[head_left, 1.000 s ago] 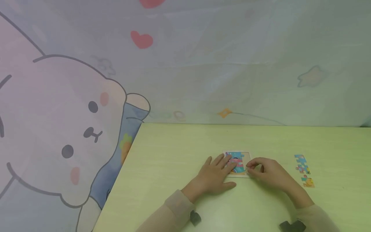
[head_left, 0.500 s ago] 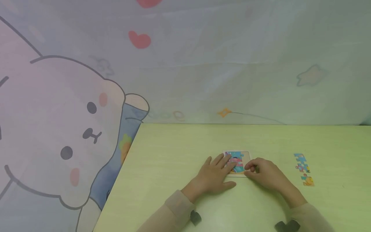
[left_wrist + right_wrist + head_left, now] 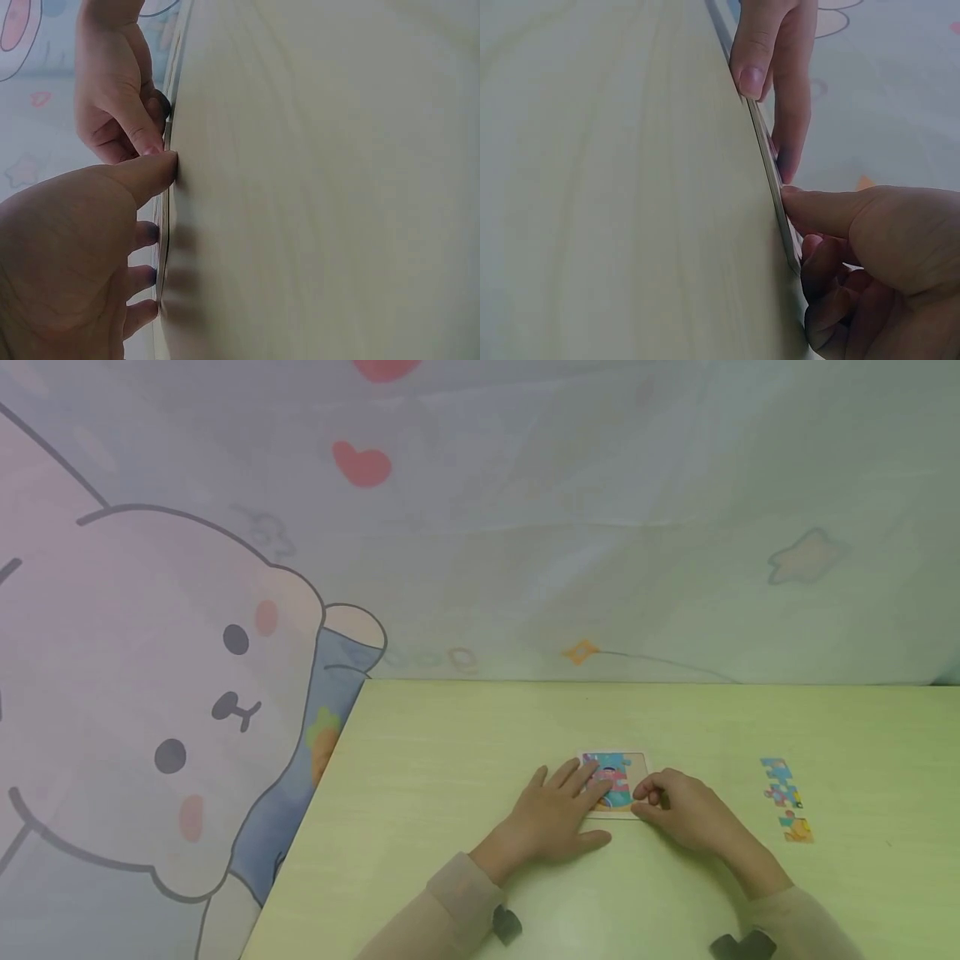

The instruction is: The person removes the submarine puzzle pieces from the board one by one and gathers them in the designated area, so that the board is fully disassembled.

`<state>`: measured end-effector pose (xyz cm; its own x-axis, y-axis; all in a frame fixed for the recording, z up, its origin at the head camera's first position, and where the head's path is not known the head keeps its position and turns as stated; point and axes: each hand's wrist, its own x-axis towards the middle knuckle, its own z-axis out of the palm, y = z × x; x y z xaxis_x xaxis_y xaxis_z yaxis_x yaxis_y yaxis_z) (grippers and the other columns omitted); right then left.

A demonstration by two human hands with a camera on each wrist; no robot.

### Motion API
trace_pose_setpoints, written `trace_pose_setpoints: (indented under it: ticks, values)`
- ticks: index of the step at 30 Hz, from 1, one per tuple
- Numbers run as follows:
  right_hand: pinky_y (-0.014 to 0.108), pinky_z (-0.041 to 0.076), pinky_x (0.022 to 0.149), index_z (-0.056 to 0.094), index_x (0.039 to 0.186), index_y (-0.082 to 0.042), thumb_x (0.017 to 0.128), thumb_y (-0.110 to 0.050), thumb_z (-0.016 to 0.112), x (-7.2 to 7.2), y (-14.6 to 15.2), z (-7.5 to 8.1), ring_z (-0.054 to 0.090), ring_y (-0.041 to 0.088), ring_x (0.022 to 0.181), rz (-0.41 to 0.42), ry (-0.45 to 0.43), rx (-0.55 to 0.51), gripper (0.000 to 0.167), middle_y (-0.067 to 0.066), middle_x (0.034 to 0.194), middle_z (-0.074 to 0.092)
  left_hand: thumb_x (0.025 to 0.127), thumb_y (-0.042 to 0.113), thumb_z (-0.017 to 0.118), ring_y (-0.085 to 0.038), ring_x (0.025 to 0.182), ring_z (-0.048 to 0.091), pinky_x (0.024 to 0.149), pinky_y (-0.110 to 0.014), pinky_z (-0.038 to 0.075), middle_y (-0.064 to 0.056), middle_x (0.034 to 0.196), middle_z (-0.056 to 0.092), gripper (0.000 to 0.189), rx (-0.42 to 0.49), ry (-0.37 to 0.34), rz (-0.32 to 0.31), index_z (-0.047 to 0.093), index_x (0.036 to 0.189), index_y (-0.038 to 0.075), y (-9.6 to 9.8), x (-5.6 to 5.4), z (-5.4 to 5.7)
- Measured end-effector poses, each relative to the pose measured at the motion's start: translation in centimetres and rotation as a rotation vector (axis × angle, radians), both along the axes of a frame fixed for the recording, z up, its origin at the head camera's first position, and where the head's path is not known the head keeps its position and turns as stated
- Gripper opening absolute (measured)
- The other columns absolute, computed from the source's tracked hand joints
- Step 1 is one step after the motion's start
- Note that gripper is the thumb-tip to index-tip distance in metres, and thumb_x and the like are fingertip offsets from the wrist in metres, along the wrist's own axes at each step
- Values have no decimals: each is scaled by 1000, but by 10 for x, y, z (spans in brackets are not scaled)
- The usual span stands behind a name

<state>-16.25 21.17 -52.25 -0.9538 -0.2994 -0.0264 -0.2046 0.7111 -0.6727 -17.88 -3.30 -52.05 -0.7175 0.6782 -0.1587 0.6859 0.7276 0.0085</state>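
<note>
A small jigsaw puzzle (image 3: 618,765) in a pale frame lies on the table, with a bare strip along its right side. My left hand (image 3: 551,814) spreads its fingers, the tips resting on the puzzle's left part and covering some of the picture. In the left wrist view, the left thumb (image 3: 159,171) touches the near edge. At the puzzle's lower right, my right hand (image 3: 686,808) has curled fingers, with thumb and index finger close together. In the right wrist view, the right thumb (image 3: 821,210) touches the frame; whatever lies between those fingertips is hidden.
To the right on the yellow-green table (image 3: 450,735) lie several loose jigsaw pieces (image 3: 783,795) in a loose column. Behind the table hangs a printed cloth (image 3: 525,568) with a cartoon bear at left. A dark band piece sits at each sleeve cuff.
My right hand has shifted slightly left onto the puzzle's lower right, and its thumb and fingers have drawn in a little. The left hand has stayed in place.
</note>
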Motion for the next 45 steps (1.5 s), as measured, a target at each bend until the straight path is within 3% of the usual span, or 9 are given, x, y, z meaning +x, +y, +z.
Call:
trace_pose_setpoints:
  ticks: [15, 29, 45]
  values:
    - [28, 42, 66, 69, 96, -13, 97, -19, 75, 2, -1, 4, 48, 12, 75, 5, 31, -32, 9, -5, 84, 56, 103, 71, 35, -20, 159, 11, 122, -55, 24, 3, 174, 11, 75, -14, 11, 10, 21, 167, 34, 2, 0, 0]
    - [29, 45, 61, 72, 100, -15, 97, -21, 74, 2, 0, 3, 52, 10, 65, -14, -1, -59, 7, -9, 84, 66, 103, 70, 36, -20, 159, 10, 122, -56, 23, 3, 174, 10, 76, -9, -14, 15, 21, 167, 33, 1, 1, 1]
    - [27, 49, 63, 76, 107, -14, 99, -22, 73, 2, 2, 0, 56, 13, 70, -1, -25, -148, 12, -7, 88, 68, 103, 70, 34, -21, 159, 10, 122, -56, 23, 2, 174, 11, 76, -8, -2, 3, 20, 167, 32, 0, 1, 1]
